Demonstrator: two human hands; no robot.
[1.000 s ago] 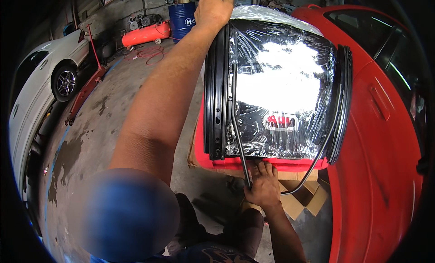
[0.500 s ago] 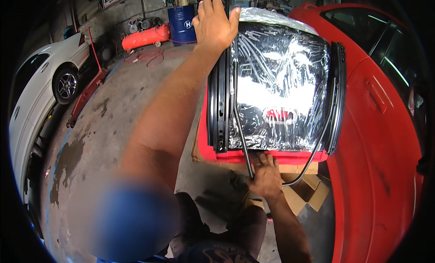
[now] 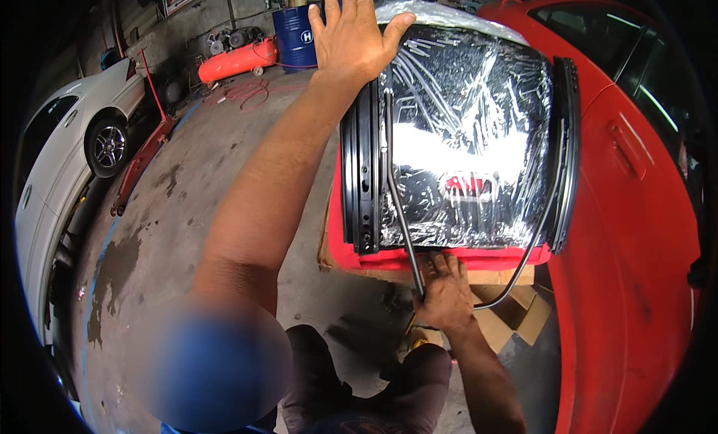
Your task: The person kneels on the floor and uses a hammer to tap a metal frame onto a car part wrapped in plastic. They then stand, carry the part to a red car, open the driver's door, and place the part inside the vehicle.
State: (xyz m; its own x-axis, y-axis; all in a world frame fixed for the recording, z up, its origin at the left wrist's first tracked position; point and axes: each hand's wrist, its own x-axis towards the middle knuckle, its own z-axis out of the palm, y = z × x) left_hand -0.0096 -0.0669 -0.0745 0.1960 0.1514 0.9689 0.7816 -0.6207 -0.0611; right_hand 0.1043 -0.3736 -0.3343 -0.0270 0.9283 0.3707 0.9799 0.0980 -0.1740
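An upturned car seat part with red upholstery (image 3: 345,243) lies before me, its underside covered by a shiny clear plastic wrap (image 3: 441,82). Black metal rails run along both sides, the left rail (image 3: 365,164) and the right rail (image 3: 566,150). My left hand (image 3: 353,43) is spread over the far end of the left rail, its thumb reaching across the wrap. At the near edge my right hand (image 3: 449,295) lies with fingers stretched onto the red fabric. Its palm covers part of a bent metal bar (image 3: 404,228) looping toward me; whether it presses on the bar is hidden.
Cardboard (image 3: 535,320) sits below the seat part. A red car (image 3: 621,284) stands close on the right. At left are a white car (image 3: 60,157) and a red floor jack (image 3: 142,161). Farther back are a red air compressor (image 3: 239,62) and a blue drum (image 3: 295,39).
My left hand has spread its fingers and thumb wider at the rail's far end. My right hand keeps its place at the near edge. The view has shifted slightly.
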